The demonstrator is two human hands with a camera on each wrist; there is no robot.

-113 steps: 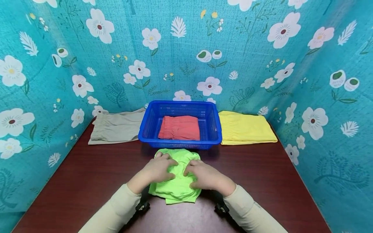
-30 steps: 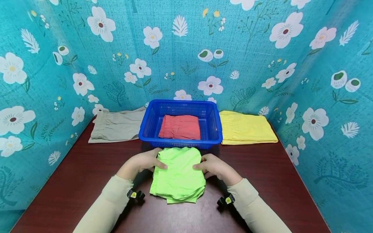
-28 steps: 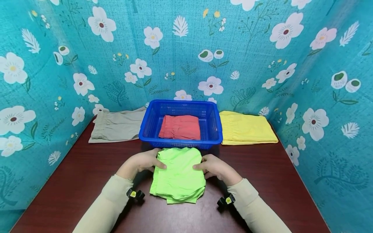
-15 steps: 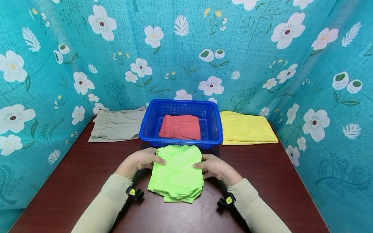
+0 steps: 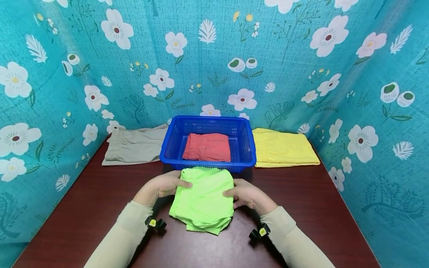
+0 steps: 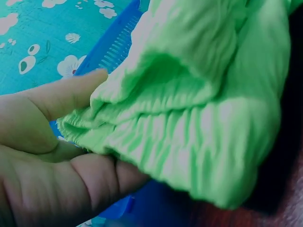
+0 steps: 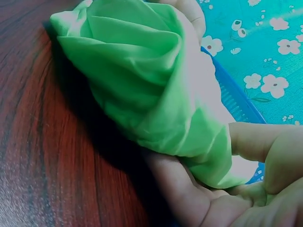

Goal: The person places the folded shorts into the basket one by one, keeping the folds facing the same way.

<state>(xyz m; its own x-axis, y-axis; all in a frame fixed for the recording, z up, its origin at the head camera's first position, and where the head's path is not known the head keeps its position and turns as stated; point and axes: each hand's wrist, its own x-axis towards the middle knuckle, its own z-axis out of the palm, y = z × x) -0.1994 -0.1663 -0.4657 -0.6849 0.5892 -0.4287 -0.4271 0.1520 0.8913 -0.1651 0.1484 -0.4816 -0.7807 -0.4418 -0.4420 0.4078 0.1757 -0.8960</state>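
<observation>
Folded lime-green shorts point(image 5: 204, 199) with a gathered elastic waistband lie between my two hands in the head view, just in front of the blue basket. My left hand point(image 5: 164, 186) grips their left side near the far corner, thumb on top and fingers underneath. The right hand point(image 5: 246, 193) pinches the right edge in the same way. Both wrist views show the shorts point(image 6: 199, 123) lifted off the table, the gathered waistband on the left and loose folds on the right. Some fingers are hidden under the fabric.
The blue plastic basket point(image 5: 207, 163) stands at the back with folded red elastic-waist shorts point(image 5: 209, 147) inside. To its left lies a folded grey garment point(image 5: 137, 145), to its right a yellow one point(image 5: 285, 147). A flowered curtain encloses the dark wooden table point(image 5: 83, 208).
Earlier both hands lay on top of the crumpled green shorts. Then they moved to its sides and gripped it, and the shorts, now neater, have risen slightly and shifted a little left.
</observation>
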